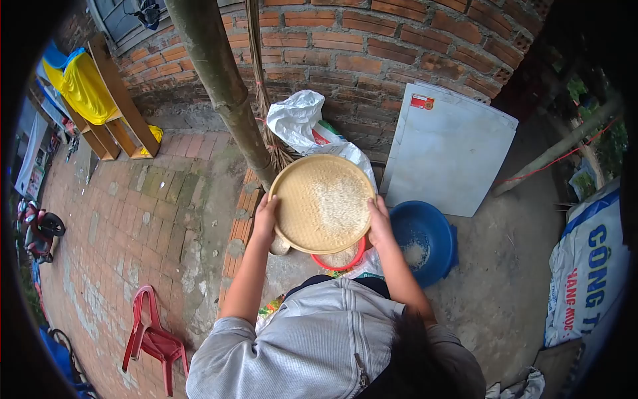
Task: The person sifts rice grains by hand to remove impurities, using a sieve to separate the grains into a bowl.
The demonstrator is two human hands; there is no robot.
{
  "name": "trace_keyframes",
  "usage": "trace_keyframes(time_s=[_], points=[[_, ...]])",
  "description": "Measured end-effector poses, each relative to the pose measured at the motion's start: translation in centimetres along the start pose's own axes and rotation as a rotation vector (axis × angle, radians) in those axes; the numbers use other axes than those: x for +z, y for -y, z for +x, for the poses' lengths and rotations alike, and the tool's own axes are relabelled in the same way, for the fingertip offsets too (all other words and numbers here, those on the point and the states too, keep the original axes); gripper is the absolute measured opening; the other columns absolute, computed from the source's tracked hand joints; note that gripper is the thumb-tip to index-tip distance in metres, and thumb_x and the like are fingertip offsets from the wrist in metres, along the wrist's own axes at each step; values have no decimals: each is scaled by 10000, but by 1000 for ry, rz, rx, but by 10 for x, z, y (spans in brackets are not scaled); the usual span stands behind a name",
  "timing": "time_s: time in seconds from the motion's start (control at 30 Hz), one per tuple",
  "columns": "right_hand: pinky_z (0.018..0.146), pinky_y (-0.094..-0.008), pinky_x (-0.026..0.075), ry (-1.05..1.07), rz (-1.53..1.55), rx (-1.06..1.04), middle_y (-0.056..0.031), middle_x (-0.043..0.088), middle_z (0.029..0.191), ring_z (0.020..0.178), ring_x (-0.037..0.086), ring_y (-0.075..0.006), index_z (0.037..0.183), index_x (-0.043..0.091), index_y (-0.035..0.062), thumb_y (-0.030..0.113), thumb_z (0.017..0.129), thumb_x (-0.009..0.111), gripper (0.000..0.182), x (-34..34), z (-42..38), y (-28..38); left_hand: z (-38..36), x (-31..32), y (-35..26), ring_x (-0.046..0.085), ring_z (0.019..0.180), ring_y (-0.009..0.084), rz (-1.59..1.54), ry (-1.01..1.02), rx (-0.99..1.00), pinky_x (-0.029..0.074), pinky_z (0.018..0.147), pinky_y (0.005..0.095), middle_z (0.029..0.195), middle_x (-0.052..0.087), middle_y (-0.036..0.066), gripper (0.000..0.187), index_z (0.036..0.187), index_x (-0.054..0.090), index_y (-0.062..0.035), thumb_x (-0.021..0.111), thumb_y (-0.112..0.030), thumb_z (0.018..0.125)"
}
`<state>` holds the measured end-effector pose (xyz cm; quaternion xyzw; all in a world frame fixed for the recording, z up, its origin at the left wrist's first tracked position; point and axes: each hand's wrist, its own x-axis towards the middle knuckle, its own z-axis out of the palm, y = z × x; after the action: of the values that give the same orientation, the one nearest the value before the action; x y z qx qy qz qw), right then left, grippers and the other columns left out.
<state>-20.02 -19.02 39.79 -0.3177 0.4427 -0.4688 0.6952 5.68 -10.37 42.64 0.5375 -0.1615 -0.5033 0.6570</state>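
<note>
A round woven tray [296, 213] is held up in front of my body, with pale grains [340, 206] spread over its middle and right side. My left hand [264, 218] grips the tray's left rim, and my right hand [380, 223] grips the right rim. Below the tray, partly hidden by it, is a red basin [362, 247] with grain inside. A small bowl [280, 247] shows beneath the tray's lower left edge. To the right on the ground stands a blue tub [435, 229] with some grain at its bottom.
A bamboo pole [229, 93] rises just beyond the tray, beside a white sack [296, 116]. A pale panel [448, 146] leans on the brick wall [359, 40]. A red chair [156, 336] stands lower left, a wooden shelf [109, 130] upper left, and a large printed sack [585, 266] far right.
</note>
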Motion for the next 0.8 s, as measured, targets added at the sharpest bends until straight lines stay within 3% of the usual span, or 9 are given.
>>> trace_keyframes(time_s=[0.1,0.17,0.27,0.43,0.5,0.57,0.7,0.77,0.8], points=[[865,-331,450,55,-16,-7,-103,549,1160,1041,536,-192,1230,460,32,157,950,456,307,-4,3,-15,-3,-5,-2,600,951,172,-19,67,44,470,847,287,1084,595,109,336,1250,445,-17,412,-147,942],[843,-323,477,17,62,-29,-108,573,1117,998,568,-197,1209,469,24,154,956,436,287,-27,12,-3,-2,12,21,537,983,123,90,26,89,410,879,258,1086,578,60,329,1250,454,-46,441,-179,949],[852,-315,455,46,109,-40,-111,557,1126,996,557,-185,1220,455,14,189,960,429,314,-55,23,25,-16,45,40,520,1040,132,160,13,164,387,923,262,1126,568,59,363,1270,441,-29,458,-195,948],[873,-282,429,-71,-116,-184,-74,567,1120,1006,539,-146,1226,472,37,185,967,435,301,-7,9,0,15,-8,32,542,1035,132,-13,132,-6,410,917,268,1125,573,78,363,1283,429,-37,438,-178,949],[868,-285,438,-51,-111,-242,-80,565,1123,1001,544,-151,1225,469,30,182,968,430,301,-2,11,-12,8,-14,19,533,1069,136,81,78,-3,401,938,271,1152,569,75,368,1294,423,-41,432,-169,948],[850,-292,456,-36,75,-96,-85,573,1103,979,559,-157,1227,463,24,180,969,426,304,-6,6,-3,7,-18,22,515,1082,122,209,142,38,396,927,269,1170,562,58,402,1323,399,-56,454,-191,948],[829,-305,476,-63,97,-77,-96,582,1096,957,580,-176,1210,470,20,184,974,408,294,-13,7,1,1,6,6,531,1101,226,601,-64,194,412,914,332,1165,567,132,422,1288,438,-56,526,-215,907],[841,-304,470,-69,85,-93,-96,575,1109,976,572,-175,1209,470,21,186,975,404,293,-14,9,-1,-17,41,-24,516,1117,309,1106,-96,758,421,915,356,1173,559,153,426,1266,467,-84,565,-191,865],[853,-304,465,-73,79,-105,-95,568,1121,995,564,-174,1207,470,22,187,977,400,292,-14,9,-3,-10,49,-23,505,1117,325,1083,63,749,380,952,459,1184,553,138,429,1234,497,-100,597,-192,827]])
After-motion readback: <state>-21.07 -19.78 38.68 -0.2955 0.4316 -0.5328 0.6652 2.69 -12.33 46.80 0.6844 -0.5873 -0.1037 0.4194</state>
